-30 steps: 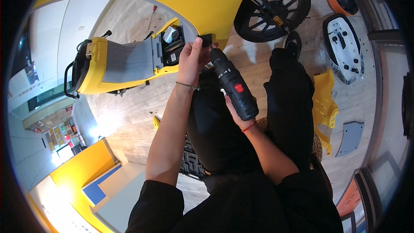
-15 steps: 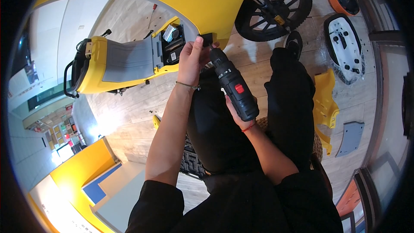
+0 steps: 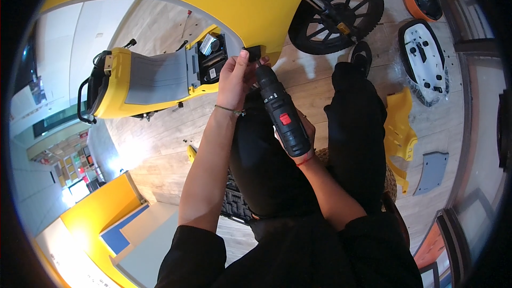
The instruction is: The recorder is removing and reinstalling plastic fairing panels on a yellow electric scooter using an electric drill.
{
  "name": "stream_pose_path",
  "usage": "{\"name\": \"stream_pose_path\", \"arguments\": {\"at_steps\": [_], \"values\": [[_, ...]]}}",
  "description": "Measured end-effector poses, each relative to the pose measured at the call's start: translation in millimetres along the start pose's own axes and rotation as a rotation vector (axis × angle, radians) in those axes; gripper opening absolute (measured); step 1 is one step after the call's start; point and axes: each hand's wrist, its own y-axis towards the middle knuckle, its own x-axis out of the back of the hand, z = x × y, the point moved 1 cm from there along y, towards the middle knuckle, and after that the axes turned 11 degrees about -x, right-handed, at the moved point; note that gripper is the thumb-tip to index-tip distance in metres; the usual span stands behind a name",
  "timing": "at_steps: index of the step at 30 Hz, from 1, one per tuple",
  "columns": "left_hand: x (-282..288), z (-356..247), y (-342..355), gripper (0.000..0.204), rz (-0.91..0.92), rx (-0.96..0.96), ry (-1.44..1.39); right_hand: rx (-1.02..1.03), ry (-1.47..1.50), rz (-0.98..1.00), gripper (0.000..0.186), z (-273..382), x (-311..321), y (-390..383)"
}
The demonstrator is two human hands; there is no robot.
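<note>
My left hand [image 3: 234, 79] has its fingers closed on a small black piece [image 3: 252, 52] at the lower edge of the yellow scooter body [image 3: 248, 5]. My right hand [image 3: 307, 134] grips a black cordless drill [image 3: 278, 108] with a red switch, mostly hiding that hand from the camera. The drill points away from me, its nose beside my left fingers at the black piece; whether the bit touches it I cannot make out. An open compartment [image 3: 213, 61] with dark parts lies beyond my left hand, beside the grey footboard [image 3: 157, 77].
Past the body is the front wheel [image 3: 336, 13]. At right lie an orange bowl-shaped part [image 3: 422, 0], a white-and-black panel [image 3: 421, 61], yellow panels [image 3: 399, 122] and a grey plate [image 3: 431, 170]. A black tool case [image 3: 234, 200] lies under my legs, near yellow-and-blue furniture [image 3: 106, 213].
The drill has shifted slightly left and its rear has swung a little toward my left arm. My left hand stays at the black piece; the whole view has shifted slightly.
</note>
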Motion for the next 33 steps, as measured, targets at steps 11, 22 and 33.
{"name": "stream_pose_path", "arguments": {"at_steps": [11, 22, 33], "values": [[0, -1, 0, 0.050, 0.013, -0.009, 0.020, -0.193, 0.219, -0.009, 0.036, -14, -6, -2], [3, 1, 0, 0.049, 0.002, -0.001, 0.051, 0.082, -0.173, -0.081, 0.044, 2, -1, 1], [2, 1, 0, 0.044, -0.007, -0.004, 0.037, 0.205, -0.149, -0.108, 0.024, 12, 0, 4]]}}
